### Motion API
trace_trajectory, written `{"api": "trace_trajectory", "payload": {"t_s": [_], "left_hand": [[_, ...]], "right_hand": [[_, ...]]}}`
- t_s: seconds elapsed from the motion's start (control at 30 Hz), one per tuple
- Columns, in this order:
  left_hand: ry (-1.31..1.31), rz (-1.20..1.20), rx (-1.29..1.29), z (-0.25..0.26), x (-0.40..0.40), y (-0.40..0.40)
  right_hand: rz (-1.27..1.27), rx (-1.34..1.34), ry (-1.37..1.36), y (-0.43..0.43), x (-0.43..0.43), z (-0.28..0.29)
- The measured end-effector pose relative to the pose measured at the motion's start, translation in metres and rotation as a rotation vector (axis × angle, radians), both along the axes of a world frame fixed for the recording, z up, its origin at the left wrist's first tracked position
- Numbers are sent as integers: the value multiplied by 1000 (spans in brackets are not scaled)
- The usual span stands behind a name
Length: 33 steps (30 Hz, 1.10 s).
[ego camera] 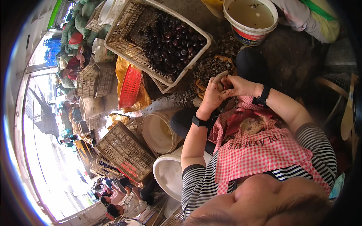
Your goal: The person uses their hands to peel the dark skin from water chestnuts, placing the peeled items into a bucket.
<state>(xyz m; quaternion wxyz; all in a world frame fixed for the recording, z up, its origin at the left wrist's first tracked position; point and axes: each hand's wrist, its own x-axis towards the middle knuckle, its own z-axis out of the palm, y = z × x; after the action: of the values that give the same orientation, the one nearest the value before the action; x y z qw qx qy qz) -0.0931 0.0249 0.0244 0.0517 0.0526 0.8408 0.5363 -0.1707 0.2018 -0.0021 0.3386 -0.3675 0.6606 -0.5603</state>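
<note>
My left hand (212, 94) and my right hand (241, 85) meet in front of the apron, with fingers bent and close together. A pale tan piece (220, 76), perhaps a finger cover, lies along a finger of my left hand. Something small and dark seems to sit between the fingertips; what it is, and which hand grips it, cannot be told. Below the hands lies a heap of brown and whitish scraps (210, 69) on yellow sacking. Beyond it, a plastic crate (167, 82) holds many dark, glossy round pieces (176, 42), perhaps water chestnuts.
A bucket of cloudy water (250, 17) stands ahead, near another person's leg (299, 17). At left are a red basket (130, 86), an upturned crate (125, 152), a white bucket (158, 132) and a white basin (169, 175). Several people sit farther off at lower left.
</note>
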Motion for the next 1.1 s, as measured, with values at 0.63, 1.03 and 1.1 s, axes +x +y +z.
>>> {"api": "trace_trajectory", "payload": {"t_s": [0.63, 1.03, 1.1], "left_hand": [[-24, 253, 415, -2, -5, -5], [101, 362, -28, 42, -34, 1], [150, 377, -68, 38, -34, -3]], "right_hand": [[-158, -160, 67, -1, -18, 17], [-499, -233, 68, 38, -56, 65], [-520, -253, 40, 41, -59, 60]]}}
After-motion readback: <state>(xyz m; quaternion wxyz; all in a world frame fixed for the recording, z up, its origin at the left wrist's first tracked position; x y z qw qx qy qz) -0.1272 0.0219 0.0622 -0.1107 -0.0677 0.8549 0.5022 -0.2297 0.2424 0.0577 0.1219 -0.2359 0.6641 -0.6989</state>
